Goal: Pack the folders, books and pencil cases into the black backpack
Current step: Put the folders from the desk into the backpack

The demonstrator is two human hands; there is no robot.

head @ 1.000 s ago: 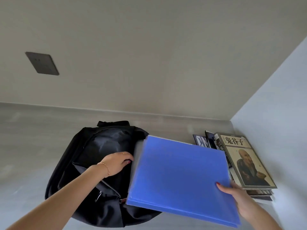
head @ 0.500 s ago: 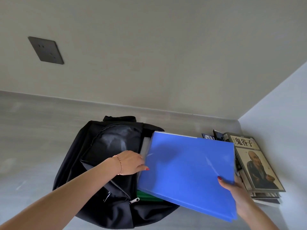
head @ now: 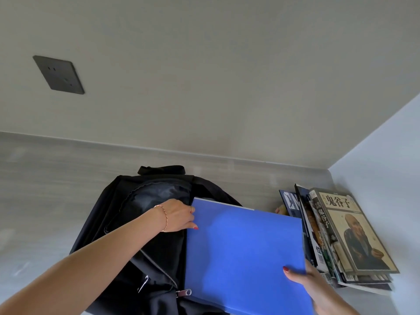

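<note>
**Blue folder at the mouth of the backpack**

Grey, wood-grained tabletop [head: 45,189] runs back to a pale wall, where a dark socket plate [head: 58,75] sits high on the left. On the table lies the black backpack [head: 127,214], its main zip undone and the opening turned toward the right.

At that opening the left hand [head: 176,215] rests, a thin bracelet at the wrist and a ring on one finger; its fingers curl over the edge of the bag's flap, their tips hidden behind the blue folder [head: 245,255]. The folder is tilted, its far-left corner tucked just at the bag's mouth, touching the left hand's knuckle side, while most of it hangs out over the table.

The right hand [head: 304,283] pinches the folder's near-right corner: thumb on top with a red nail showing, the other fingers underneath and out of sight.

Just beside the folder's right edge, a stack of books and magazines [head: 347,235] leans near the corner of the wall.
</note>
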